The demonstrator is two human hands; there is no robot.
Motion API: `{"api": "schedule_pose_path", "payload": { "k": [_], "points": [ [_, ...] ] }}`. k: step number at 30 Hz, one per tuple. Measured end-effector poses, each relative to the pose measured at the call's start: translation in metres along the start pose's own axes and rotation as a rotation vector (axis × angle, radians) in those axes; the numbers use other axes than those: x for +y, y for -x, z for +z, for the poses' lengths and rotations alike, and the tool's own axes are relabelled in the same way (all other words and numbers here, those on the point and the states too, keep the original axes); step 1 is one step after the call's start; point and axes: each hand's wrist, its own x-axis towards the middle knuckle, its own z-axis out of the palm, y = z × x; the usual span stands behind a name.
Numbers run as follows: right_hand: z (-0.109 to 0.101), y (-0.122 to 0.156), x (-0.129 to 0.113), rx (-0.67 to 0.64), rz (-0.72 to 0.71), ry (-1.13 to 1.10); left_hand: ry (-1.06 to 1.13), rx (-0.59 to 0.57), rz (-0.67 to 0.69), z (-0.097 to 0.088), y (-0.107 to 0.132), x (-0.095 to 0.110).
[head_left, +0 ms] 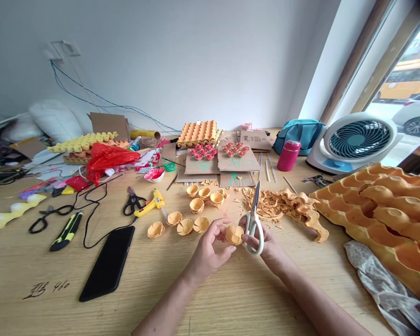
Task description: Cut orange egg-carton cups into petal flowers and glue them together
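My left hand (210, 247) is closed around a small orange egg-carton cup (234, 234), held just above the wooden table (231, 298). My right hand (269, 247) grips white-handled scissors (254, 219), blades pointing up and away, and its fingers also touch the cup. Beyond my hands lie several cut orange cups shaped like flowers (185, 226) and more plain cups (205, 195). A heap of orange carton scraps (283, 205) sits to the right of the scissors.
A black phone (108, 261), yellow glue gun (150, 205), black scissors (133, 201), a utility knife (67, 231) and a black cord lie left. An egg tray (381, 210), cloth (381, 284), fan (357, 142) and pink bottle (289, 155) stand right. Red-painted flowers on cardboard (217, 156) sit behind.
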Motion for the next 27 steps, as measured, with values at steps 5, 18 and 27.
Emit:
{"api": "schedule_pose_path", "payload": {
  "k": [5, 18, 27],
  "points": [
    [-0.002, -0.002, 0.004, 0.011, 0.007, -0.008, 0.292, -0.007, -0.110, -0.004, -0.004, -0.002],
    [-0.003, -0.003, 0.007, 0.010, 0.010, -0.066, 0.433, -0.030, -0.274, 0.000, -0.005, -0.011],
    [-0.001, -0.004, 0.004, 0.032, -0.067, 0.036, 0.116, 0.028, -0.097, -0.010, -0.008, 0.004]
  ]
}}
